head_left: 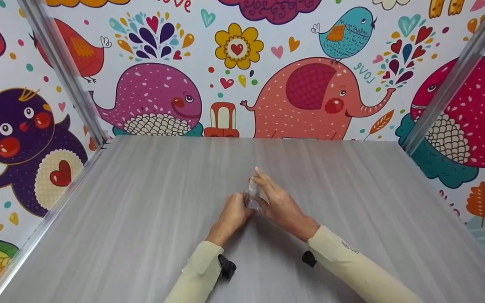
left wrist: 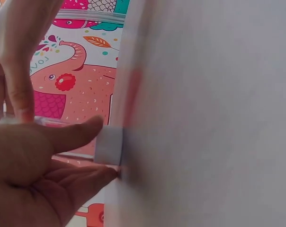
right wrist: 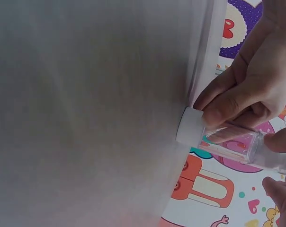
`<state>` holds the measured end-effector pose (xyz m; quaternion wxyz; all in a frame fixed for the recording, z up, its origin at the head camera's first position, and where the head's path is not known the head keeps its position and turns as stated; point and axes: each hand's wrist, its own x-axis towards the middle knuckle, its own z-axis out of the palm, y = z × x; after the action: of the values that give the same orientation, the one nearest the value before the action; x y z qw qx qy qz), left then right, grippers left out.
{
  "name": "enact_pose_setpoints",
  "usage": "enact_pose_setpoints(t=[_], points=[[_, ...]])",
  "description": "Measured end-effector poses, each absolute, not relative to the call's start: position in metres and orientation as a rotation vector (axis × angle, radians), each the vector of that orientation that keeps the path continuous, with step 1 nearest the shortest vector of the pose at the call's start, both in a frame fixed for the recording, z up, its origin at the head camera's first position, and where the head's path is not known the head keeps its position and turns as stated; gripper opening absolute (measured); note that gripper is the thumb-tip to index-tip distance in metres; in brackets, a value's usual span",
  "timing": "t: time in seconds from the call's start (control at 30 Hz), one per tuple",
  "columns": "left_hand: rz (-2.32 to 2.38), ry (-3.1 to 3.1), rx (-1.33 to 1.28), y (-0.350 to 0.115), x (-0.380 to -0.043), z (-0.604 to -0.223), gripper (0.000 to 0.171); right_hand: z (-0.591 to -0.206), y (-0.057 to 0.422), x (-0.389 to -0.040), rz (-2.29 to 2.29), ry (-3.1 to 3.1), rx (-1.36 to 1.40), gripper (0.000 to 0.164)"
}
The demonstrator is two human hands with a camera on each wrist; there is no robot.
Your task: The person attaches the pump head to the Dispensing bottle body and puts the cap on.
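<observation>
A small clear plastic bottle stands upright on the table, held between both hands. Its lower end is a white band like a cap or base, against the tabletop; its upper end looks cloudy and clear. My left hand grips the lower part, thumb on one side and fingers on the other, just by the white end. Around the upper end, my right hand pinches with thumb and fingers, the fingertips reaching past the top. The left hand hides part of the bottle in the head view.
The grey, wood-grained table spreads around both hands. Metal posts rise at its far corners. Behind it is a wall printed with cartoon animals. Black straps hang under the sleeves.
</observation>
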<state>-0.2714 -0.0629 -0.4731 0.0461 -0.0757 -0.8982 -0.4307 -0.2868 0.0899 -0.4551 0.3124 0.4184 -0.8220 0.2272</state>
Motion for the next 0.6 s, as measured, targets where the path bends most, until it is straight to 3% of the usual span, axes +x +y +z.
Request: enact_pose_setpoints(t=[0.27, 0.6], points=[[-1.088, -2.88, -0.175, -0.09, -0.269, -0.468, 0.047, -0.46, 0.11, -0.284, 0.644, -2.179, 1.056, 0.059], [-0.927, -2.906, 0.004, -0.15, -0.257, -0.468, 0.046, -0.458, 0.162, -0.286, 0.59, -2.305, 0.928, 0.05]])
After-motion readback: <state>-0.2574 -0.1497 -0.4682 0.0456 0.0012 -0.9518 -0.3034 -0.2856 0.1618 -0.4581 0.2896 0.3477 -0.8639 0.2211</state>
